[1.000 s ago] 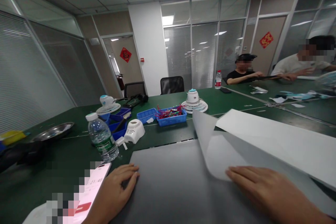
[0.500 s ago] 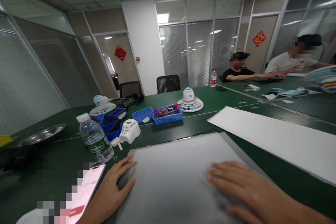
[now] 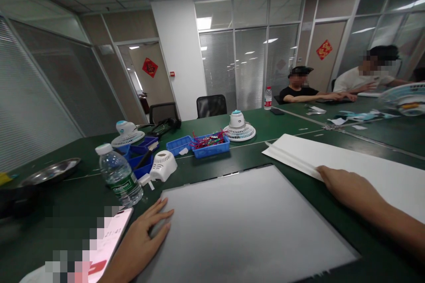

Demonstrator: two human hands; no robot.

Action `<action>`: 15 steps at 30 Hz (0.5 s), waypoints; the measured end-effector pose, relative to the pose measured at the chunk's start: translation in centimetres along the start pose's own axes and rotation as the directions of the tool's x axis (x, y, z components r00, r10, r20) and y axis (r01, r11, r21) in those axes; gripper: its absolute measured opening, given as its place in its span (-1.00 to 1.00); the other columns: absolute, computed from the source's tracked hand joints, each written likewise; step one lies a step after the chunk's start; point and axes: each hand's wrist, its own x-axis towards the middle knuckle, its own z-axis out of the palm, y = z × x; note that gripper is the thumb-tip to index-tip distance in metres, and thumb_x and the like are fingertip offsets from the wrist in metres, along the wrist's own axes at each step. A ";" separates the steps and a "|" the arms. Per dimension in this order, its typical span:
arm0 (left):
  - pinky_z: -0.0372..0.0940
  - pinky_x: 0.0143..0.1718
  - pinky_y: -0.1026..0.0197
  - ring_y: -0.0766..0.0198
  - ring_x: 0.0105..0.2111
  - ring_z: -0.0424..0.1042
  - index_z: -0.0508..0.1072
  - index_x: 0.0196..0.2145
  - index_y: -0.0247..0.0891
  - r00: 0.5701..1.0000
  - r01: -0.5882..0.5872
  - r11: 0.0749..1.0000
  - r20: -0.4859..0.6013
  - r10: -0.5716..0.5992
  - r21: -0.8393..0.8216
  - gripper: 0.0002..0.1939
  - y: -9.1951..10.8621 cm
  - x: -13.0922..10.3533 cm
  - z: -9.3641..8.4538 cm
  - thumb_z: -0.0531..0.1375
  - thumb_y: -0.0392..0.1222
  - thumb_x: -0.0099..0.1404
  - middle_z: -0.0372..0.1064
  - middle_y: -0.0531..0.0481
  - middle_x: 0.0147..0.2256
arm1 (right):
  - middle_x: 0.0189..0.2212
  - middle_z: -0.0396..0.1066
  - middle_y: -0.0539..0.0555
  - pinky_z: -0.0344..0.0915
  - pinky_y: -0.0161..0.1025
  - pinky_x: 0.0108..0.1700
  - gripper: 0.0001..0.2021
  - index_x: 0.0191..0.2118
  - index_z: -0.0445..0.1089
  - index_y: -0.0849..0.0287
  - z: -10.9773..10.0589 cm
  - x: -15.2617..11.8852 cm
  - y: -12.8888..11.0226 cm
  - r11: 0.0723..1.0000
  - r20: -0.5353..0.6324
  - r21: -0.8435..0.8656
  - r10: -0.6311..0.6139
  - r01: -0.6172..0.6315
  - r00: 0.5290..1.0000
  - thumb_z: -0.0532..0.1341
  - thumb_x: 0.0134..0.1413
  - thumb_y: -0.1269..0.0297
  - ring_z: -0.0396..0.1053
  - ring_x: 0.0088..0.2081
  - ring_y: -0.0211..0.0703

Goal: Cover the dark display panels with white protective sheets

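Observation:
A flat grey panel (image 3: 245,225) with a thin dark border lies in front of me. My left hand (image 3: 142,234) rests on its left edge, fingers spread. To the right, my right hand (image 3: 348,190) is closed at the near edge of a long white sheet (image 3: 358,172). It pinches the end of a thin translucent strip (image 3: 292,158), which stretches away over the sheet's left part. The fingertips are mostly hidden behind the back of that hand.
Left of the panel are a phone (image 3: 111,241), a water bottle (image 3: 120,179) and a white plastic housing (image 3: 164,166). Beyond stand a blue bin of wires (image 3: 211,150) and a fan head (image 3: 238,128). Two people sit at the far right.
My right hand has moved right, off the panel, carrying the translucent strip from along the panel's right side onto the white sheet. My left hand stays in place.

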 end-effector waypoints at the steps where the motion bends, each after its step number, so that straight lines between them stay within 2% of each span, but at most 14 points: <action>1: 0.20 0.25 -0.17 -0.03 0.28 0.25 0.54 0.08 0.00 1.000 0.002 1.000 -0.005 -0.002 -0.002 -0.56 -0.1 0.0 0.1 0.12 0.13 0.34 0.28 0.03 0.27 | -0.47 0.55 0.23 0.22 -0.18 -0.58 -0.62 -0.09 0.51 0.21 -0.9 -0.1 -1.0 0.999 0.014 -0.040 -0.015 0.015 1.000 -0.03 0.36 0.18 0.49 -0.56 0.06; 3: 0.17 0.27 -0.16 0.00 0.30 0.22 0.52 0.11 -0.01 1.000 -0.002 1.000 -0.014 0.002 -0.021 -0.55 -0.4 -0.1 0.2 0.09 0.09 0.35 0.28 0.04 0.28 | -0.42 0.57 0.21 0.23 -0.20 -0.58 -0.65 -0.04 0.48 0.18 -2.3 -0.4 -3.3 0.993 -0.011 -0.089 -0.082 0.081 0.997 -0.03 0.35 0.26 0.51 -0.53 0.04; 5: 0.14 0.29 -0.16 0.02 0.31 0.20 0.49 0.14 -0.03 1.000 -0.003 0.999 -0.015 0.002 -0.044 -0.54 -0.6 -0.2 0.3 0.06 0.06 0.37 0.27 0.03 0.28 | -0.27 0.60 0.19 0.39 -0.18 -0.45 -0.68 -0.01 0.47 0.13 -2.9 -1.0 -6.0 0.963 -0.075 -0.073 -0.265 0.260 0.961 0.00 0.33 0.32 0.57 -0.37 0.04; 7: 0.10 0.31 -0.15 0.04 0.32 0.19 0.46 0.17 -0.07 1.000 0.010 0.998 -0.010 -0.010 -0.064 -0.52 -0.5 -0.3 0.3 0.03 0.04 0.39 0.26 0.02 0.29 | -0.14 0.60 0.12 0.48 -0.17 -0.24 -0.68 0.01 0.46 0.09 -3.1 -2.0 -9.2 0.871 -0.126 -0.023 -0.490 0.491 0.862 0.01 0.31 0.37 0.59 -0.22 -0.02; 9: 0.07 0.32 -0.14 0.06 0.32 0.18 0.44 0.19 -0.11 0.999 0.030 0.995 -0.010 -0.031 -0.096 -0.49 -0.4 -0.4 0.2 -0.01 0.05 0.42 0.26 0.00 0.29 | -0.10 0.59 0.06 0.49 -0.17 -0.14 -0.68 0.03 0.45 0.08 -3.6 -3.1 -12.6 0.755 -0.150 0.023 -0.645 0.655 0.749 0.01 0.34 0.36 0.58 -0.18 -0.08; 12: 0.05 0.34 -0.14 0.08 0.32 0.19 0.38 0.24 -0.16 0.997 0.071 0.984 -0.029 -0.077 -0.161 -0.43 -0.1 -0.7 0.2 -0.11 0.10 0.46 0.27 -0.01 0.29 | -0.06 0.58 0.00 0.48 -0.21 -0.12 -0.71 0.05 0.46 0.07 -5.9 -4.2 -17.4 0.639 -0.160 0.107 -0.745 0.762 0.647 0.07 0.37 0.20 0.57 -0.14 -0.12; 15: 0.08 0.32 -0.16 0.03 0.31 0.21 0.31 0.29 -0.20 0.995 0.091 0.979 -0.031 -0.098 -0.180 -0.38 0.0 -0.8 0.2 -0.08 0.16 0.44 0.24 -0.06 0.31 | 0.02 0.54 -0.06 0.45 -0.31 -0.07 -0.66 0.15 0.41 0.01 -8.6 -4.8 -20.1 0.538 -0.137 0.217 -0.809 0.815 0.571 0.14 0.34 0.11 0.54 -0.05 -0.18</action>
